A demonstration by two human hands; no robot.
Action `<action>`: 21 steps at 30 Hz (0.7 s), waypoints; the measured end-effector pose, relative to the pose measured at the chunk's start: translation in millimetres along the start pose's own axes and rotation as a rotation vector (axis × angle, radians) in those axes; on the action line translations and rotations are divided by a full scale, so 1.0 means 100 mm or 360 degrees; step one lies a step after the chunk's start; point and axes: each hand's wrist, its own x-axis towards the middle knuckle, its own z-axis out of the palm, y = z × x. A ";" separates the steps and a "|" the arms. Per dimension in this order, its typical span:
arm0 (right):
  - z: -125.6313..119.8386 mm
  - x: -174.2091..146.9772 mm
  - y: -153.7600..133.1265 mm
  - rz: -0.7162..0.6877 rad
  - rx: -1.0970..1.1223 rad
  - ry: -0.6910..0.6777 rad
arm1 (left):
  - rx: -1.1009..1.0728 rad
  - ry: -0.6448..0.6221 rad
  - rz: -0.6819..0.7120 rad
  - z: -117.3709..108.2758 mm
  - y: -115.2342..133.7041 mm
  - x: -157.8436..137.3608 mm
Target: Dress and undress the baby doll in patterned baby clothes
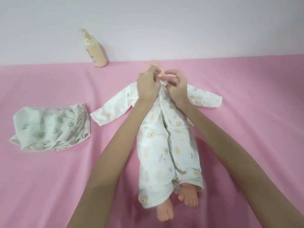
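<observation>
A baby doll (165, 210) lies on its back, its bare feet pointing towards me. It wears a white printed shirt (173, 115) with long sleeves spread to both sides, and matching trousers (155, 159). At the neck of the shirt, my left hand (148, 86) is closed, its fingertips pinching the collar. Just beside it, my right hand (177, 89) also has thumb and fingers closed on the front edge near the collar. Lower down, the two front edges of the shirt hang slightly apart. My hands cover most of the doll's neck and head.
A pink sheet (264, 120) with soft folds lies under everything. To the left is a crumpled white cloth garment (52, 127) with green prints. A cream-coloured pump bottle (94, 51) stands at the back against the pale wall (196, 12).
</observation>
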 end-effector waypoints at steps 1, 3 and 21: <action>0.00 0.00 -0.01 -0.0012 0.0001 -0.0007 | 0.0009 -0.0006 0.0002 0.00 0.00 0.00; 0.00 0.00 0.00 -0.0045 0.0016 -0.0018 | 0.0018 -0.0022 0.0002 0.00 0.02 0.00; 0.01 0.04 0.11 -0.0239 0.0085 -0.0110 | -0.0255 0.0018 -0.0077 0.01 -0.02 0.02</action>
